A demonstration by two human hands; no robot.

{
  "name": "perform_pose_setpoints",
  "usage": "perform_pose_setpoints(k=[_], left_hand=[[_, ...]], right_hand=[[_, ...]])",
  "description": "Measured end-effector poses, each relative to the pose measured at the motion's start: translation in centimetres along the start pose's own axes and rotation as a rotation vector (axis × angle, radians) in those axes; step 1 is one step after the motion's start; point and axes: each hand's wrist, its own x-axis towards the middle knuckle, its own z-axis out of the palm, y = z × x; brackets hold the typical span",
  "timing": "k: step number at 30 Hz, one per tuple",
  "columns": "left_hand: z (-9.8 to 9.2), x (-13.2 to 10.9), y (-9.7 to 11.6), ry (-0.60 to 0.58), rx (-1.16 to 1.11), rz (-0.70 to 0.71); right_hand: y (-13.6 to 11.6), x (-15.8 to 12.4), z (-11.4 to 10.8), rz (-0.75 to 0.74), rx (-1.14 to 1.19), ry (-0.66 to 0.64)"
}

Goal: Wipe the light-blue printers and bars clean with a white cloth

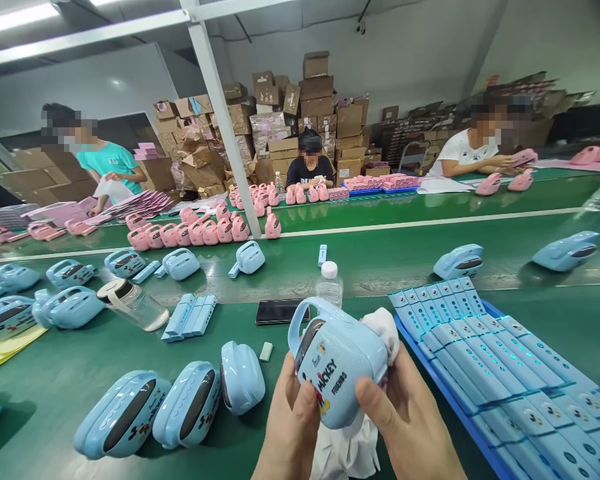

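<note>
A light blue portable speaker (340, 367) with a carry handle and a cartoon print with lettering is held tilted above the green table. My left hand (293, 417) grips its left side, thumb on the printed front. My right hand (410, 413) grips the right side, thumb also on the front, with a white cloth (383, 331) bunched between that hand and the speaker's upper corner. More white cloth (347, 453) shows below the speaker. Just left of my hands, several similar blue speakers (187, 403) stand on the table. The fingers behind the speaker are hidden.
On the right, a blue tray (450, 393) holds rows of blue panels (505, 373). A phone (280, 311), a clear bottle (330, 283), a lidded jug (135, 303) and a small pale block (266, 352) lie around. Across the table, several people work among pink speakers (195, 232).
</note>
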Motion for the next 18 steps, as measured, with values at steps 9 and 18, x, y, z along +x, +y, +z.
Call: perform_pose_setpoints(k=[9,18], left_hand=[[3.1,-0.9,2.2,0.156,-0.137,-0.349],[5.8,-0.8,2.6,0.405,-0.271,-0.228]], right_hand=[[1.6,1.2,-2.5,-0.689,-0.863,-0.165],[1.3,-0.6,-1.9,-0.745,-1.073,0.204]])
